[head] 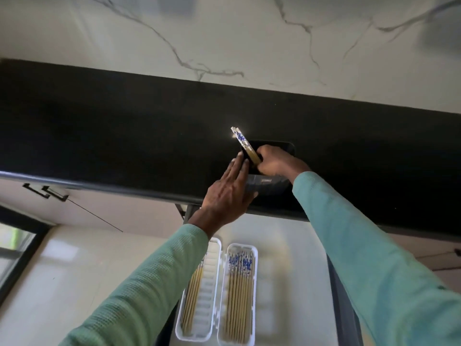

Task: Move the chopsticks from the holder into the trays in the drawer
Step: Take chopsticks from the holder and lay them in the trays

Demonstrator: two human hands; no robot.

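Head view: black countertop, marbled wall, 2 trays below.

The chopsticks look like pale wood with shiny blue-and-white painted tops. The trays are smooth white plastic. The counter is dark and matt. The sleeves are soft green cloth.

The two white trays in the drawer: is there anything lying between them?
No. In the head view, the left tray and right tray sit side by side, with no object between them.
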